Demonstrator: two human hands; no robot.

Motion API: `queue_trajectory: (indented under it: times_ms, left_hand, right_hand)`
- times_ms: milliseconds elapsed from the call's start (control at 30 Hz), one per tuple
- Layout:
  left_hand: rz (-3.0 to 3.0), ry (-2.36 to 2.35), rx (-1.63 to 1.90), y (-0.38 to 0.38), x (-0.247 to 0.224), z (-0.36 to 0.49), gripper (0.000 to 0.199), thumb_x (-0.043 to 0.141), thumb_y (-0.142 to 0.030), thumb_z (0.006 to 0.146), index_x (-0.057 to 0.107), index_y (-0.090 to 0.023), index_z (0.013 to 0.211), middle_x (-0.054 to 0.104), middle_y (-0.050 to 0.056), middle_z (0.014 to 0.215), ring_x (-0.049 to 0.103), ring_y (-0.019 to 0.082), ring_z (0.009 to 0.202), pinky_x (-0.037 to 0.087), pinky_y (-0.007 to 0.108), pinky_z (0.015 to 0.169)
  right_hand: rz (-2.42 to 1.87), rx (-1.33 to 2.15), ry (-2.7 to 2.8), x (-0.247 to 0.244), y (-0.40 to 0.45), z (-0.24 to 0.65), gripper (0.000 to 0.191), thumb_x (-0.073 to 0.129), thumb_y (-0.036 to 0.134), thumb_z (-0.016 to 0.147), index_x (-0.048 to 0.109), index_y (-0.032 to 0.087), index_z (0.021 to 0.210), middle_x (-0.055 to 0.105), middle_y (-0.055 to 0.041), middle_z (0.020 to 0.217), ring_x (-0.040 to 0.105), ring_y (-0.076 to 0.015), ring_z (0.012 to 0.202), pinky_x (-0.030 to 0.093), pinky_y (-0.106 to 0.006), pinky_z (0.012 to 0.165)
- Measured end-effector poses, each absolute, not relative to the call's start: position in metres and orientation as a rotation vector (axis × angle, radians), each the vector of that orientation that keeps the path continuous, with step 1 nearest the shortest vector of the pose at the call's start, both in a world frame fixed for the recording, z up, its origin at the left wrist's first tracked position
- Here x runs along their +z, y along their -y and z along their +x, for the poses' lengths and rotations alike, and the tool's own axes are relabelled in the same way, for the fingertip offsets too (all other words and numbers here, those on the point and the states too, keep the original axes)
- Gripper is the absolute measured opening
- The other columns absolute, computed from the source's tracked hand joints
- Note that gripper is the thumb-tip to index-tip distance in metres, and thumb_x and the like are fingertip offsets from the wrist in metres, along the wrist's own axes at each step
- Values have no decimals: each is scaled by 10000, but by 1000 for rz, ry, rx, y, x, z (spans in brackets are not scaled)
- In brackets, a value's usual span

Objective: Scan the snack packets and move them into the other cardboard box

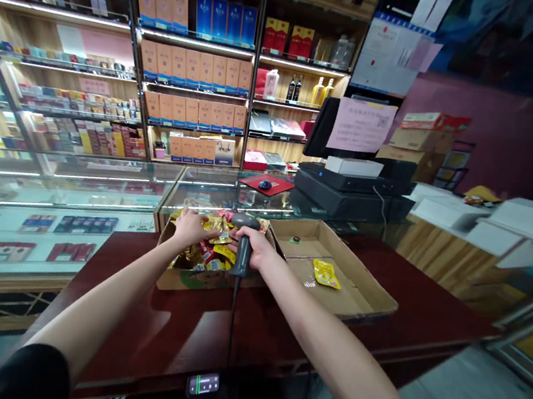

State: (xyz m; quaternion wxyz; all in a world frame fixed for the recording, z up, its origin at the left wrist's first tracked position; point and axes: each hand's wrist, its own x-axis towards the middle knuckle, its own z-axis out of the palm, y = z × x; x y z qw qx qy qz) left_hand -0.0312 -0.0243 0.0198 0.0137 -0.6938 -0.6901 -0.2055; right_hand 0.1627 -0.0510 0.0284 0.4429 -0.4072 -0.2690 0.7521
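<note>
My right hand [261, 250] is wrapped round the grip of a dark grey handheld barcode scanner [242, 260], held upright over a cardboard box. From its base a cable runs down past the table edge. My left hand [190, 228] reaches over the same box, fingers apart, beside a gold packet [215, 224]; whether it touches the packet I cannot make out. Small yellow, red and gold packets fill the open box [203, 282]. To the right lies a shallow cardboard tray [358, 288] with one yellow packet [326, 274] in it.
Both containers stand on a dark red table [163, 338]. A phone [203, 384] with a lit screen is at its front edge. Behind are a glass counter [139, 172], a mouse [265, 185] on a red mat, a monitor [321, 127] and shelves of boxed goods.
</note>
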Motion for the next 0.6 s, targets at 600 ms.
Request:
queue_trajectory:
  times_ms: [600]
  left_hand:
    - [-2166,1955,-1094,71,42,-12,311,742,-434,607,700,-226,835,668,90,1077,478,307,1203,290,428,1024]
  right_hand:
    - [-1008,1346,1012,24,101,167,244,642,131,565,700,146,801,699,-20,791,614,-137,723,479,-235,680]
